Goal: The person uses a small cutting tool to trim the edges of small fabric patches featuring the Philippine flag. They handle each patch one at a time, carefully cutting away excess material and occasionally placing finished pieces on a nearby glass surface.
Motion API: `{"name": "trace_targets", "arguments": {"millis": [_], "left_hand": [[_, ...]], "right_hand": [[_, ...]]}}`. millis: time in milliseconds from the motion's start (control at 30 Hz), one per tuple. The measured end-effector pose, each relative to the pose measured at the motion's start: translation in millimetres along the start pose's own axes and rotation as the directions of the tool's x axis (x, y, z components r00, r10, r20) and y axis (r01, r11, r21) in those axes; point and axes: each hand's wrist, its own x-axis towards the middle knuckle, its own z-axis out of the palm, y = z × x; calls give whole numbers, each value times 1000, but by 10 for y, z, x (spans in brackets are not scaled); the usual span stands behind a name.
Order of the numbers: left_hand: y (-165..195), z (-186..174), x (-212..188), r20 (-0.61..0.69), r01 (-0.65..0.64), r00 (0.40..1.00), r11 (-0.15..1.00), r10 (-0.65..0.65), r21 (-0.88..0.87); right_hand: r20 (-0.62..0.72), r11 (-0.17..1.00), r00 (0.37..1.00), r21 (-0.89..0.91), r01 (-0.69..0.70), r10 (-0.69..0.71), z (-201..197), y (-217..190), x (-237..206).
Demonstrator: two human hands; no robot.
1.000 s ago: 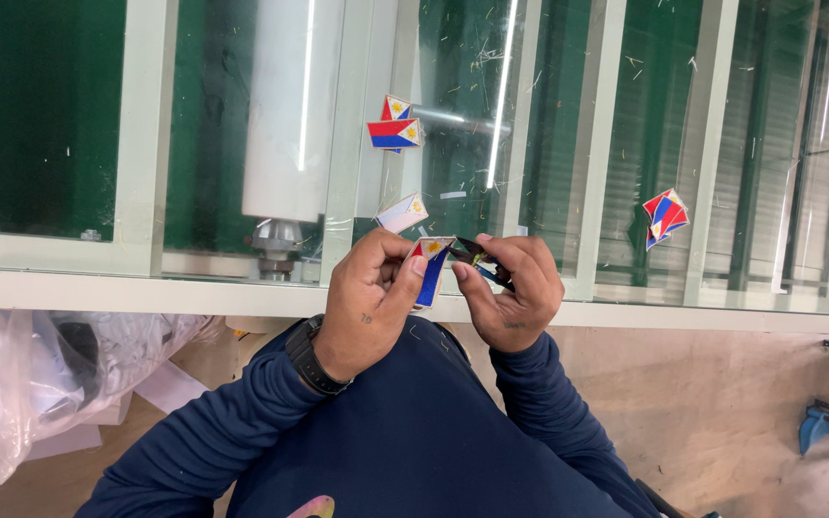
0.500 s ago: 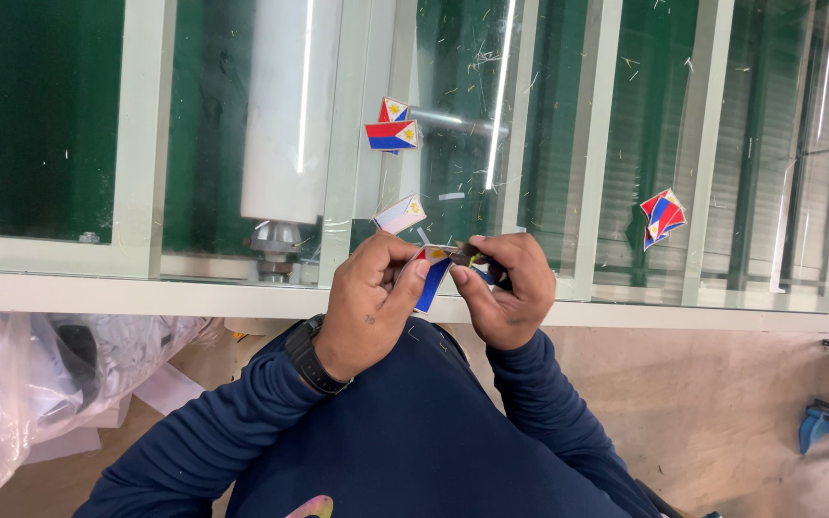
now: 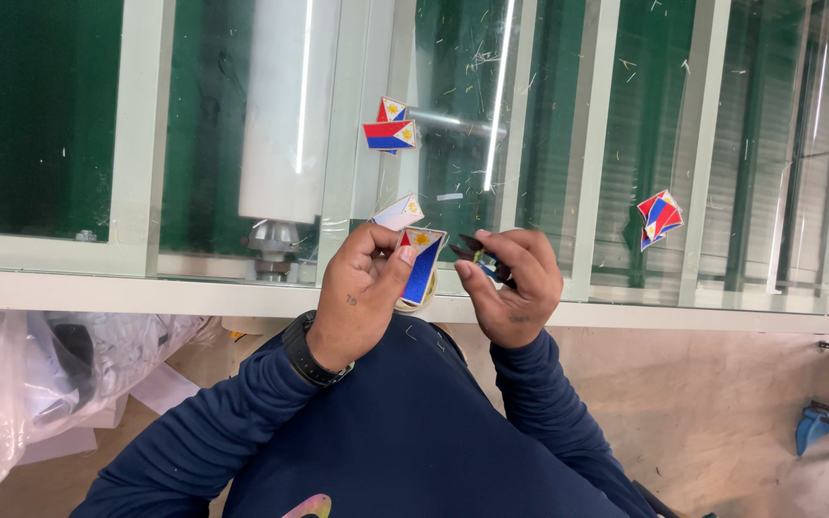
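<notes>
Two hands meet at the near edge of a glass worktop (image 3: pixel 242 288), seen from above the person's head. Left hand (image 3: pixel 357 297): fingers and thumb pressed together on a small flag patch (image 3: pixel 422 264), blue, red and white with a yellow sun; the patch is pinched upright between thumb and forefinger just above the worktop's white frame, and a second, pale patch (image 3: pixel 398 212) shows just beyond the fingertips, whether held or lying on the glass cannot be told. A black wristwatch (image 3: pixel 301 350) sits on the left wrist at the cuff of a dark blue sleeve (image 3: pixel 203 441). Right hand (image 3: pixel 515 288): fingers curled closed around a small pair of dark snips (image 3: pixel 477 254), whose tips point toward the held patch and stand just beside its upper corner; contact between blade and patch cannot be made out. Two more flag patches (image 3: pixel 389 127) lie overlapping on the glass farther from the person, near a bright strip of reflected light, and another small cluster of patches (image 3: pixel 659 217) lies well apart to the right. Beneath the glass a white roller (image 3: pixel 285 115) stands against green panels. Crumpled clear plastic sheeting (image 3: pixel 40 384) lies on the floor at lower left, and a brown floor (image 3: pixel 741 403) shows at lower right.
</notes>
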Motion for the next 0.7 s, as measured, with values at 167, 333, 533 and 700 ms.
{"name": "trace_targets", "arguments": {"millis": [167,333,533,700], "left_hand": [[11,13,-34,-2,21,1000,998,-21,61],[68,30,-30,-3,25,1000,996,-25,83],[88,31,-25,-9,17,1000,991,-16,130],[77,20,-33,-9,11,1000,993,-10,116]], "right_hand": [[2,1000,1000,-27,-5,5,33,-116,89],[-4,999,1000,-35,0,0,49,-119,103],[-5,999,1000,-34,0,0,61,-112,95],[-6,999,1000,-34,-2,1,76,-113,97]]}}
